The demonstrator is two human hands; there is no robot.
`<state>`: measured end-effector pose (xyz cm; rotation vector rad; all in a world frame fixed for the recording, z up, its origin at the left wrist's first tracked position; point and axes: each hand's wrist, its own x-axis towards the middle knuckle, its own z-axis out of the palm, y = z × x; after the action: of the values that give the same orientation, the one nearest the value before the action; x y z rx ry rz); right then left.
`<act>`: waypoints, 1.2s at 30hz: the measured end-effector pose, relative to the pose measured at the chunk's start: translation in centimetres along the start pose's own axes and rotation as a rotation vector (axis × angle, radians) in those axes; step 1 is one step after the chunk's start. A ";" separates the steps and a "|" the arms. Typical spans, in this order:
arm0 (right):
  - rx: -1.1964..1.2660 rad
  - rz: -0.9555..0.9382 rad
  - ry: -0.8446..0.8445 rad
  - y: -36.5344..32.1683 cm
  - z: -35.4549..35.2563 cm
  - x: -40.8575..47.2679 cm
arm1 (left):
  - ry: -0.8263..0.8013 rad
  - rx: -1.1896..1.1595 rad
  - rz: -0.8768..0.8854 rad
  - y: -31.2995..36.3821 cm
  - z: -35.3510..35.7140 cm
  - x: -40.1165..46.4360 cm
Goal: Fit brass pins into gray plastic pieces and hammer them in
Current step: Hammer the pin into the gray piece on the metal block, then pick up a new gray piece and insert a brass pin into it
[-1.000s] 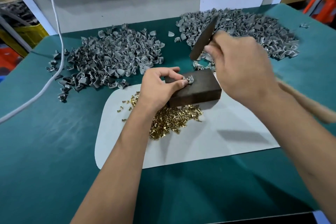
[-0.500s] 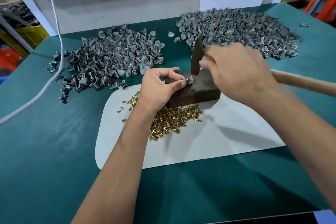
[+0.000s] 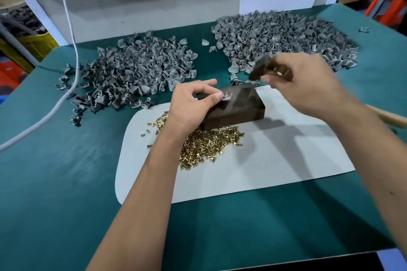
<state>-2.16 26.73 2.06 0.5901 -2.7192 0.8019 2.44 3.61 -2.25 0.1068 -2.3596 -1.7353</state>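
Head view. A teal-covered bench (image 3: 66, 182) ran to a white back panel; a pale mat (image 3: 264, 160) lay at frame centre with a dark block (image 3: 237, 108) on it. Two heaps of gray plastic pieces sat behind, one at upper left (image 3: 136, 72), one at upper right (image 3: 286, 39). A white cable (image 3: 72, 39) trailed down the left side. Loose brass pins (image 3: 207, 145) were scattered just below the block.

Change: half a second before, your hammer head (image 3: 259, 68) stood down at the block's top; here it was lifted clear, blurred, above the block's far right corner. Probably the rebound between blows, so the pin was likely not yet fully seated.

Your left hand (image 3: 189, 105) pinched a gray piece (image 3: 226, 97) between thumb and forefinger, holding it on the block's top face, a pin standing in it. Your right hand (image 3: 308, 81) was wrapped round the hammer near its head, the wooden handle (image 3: 387, 116) running off to the right edge. The piece lay below and left of the raised head, touching your left fingertips.
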 end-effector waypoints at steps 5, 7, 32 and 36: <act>-0.028 0.111 -0.099 3.0 -0.1 -0.3 | -0.012 -0.062 -0.029 0.2 0.0 -0.1; -0.105 0.110 -0.185 3.4 0.5 -0.6 | -0.017 -0.065 -0.027 0.3 0.1 -0.2; 0.216 0.089 0.249 -0.2 4.3 0.2 | 0.665 0.607 -0.144 -1.9 -4.4 0.6; 0.149 0.036 0.195 -1.2 4.4 -0.4 | 0.660 0.780 -0.340 -3.0 -6.8 0.8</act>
<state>-1.81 23.49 -1.15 0.4672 -2.5157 1.0208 2.92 -3.77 -3.11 1.0571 -2.3815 -0.5869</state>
